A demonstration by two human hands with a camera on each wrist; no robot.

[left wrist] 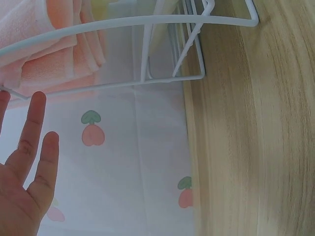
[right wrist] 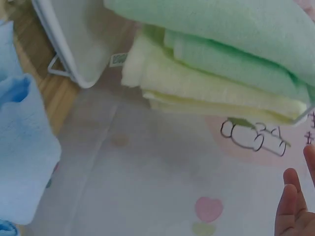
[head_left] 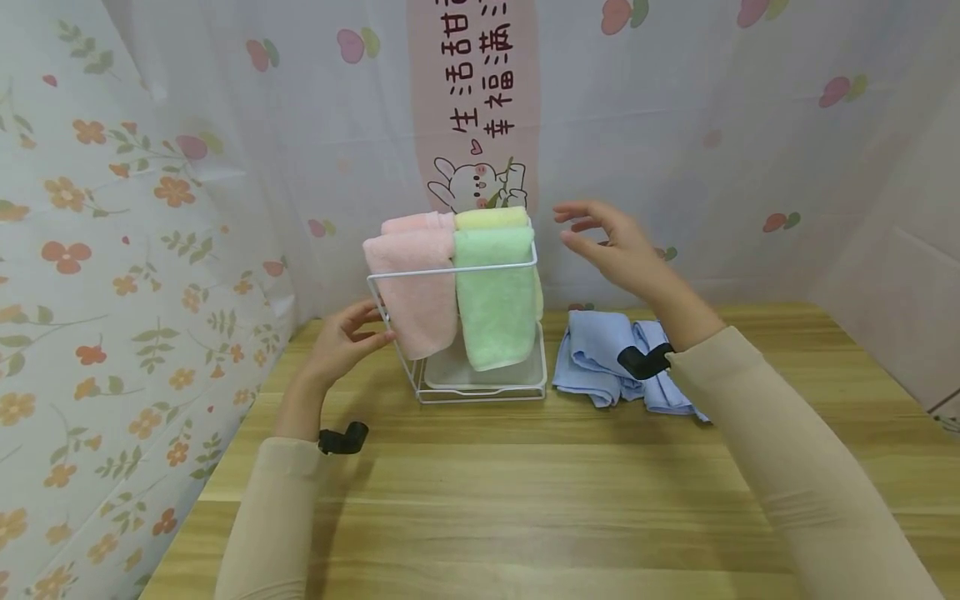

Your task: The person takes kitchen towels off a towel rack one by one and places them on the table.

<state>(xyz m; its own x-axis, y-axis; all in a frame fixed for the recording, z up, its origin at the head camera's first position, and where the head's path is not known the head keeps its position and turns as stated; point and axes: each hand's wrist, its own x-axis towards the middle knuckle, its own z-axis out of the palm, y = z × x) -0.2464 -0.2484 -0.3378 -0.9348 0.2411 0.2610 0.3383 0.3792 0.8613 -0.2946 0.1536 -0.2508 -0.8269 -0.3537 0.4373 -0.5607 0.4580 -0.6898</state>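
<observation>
A white wire rack stands on the table with folded towels draped over its upper bars. At the front hang a pink towel and a green towel; behind them are a second pink one and a yellow towel. My left hand is at the rack's left side. In the left wrist view, its fingers are extended, one tip at a white wire. My right hand hovers right of the towels, fingers apart and holding nothing. In the right wrist view, green and yellow layers hang beside it.
Blue folded cloths lie on the wooden table just right of the rack, below my right forearm. A pale tray forms the rack's base. A patterned curtain stands close behind and along the left.
</observation>
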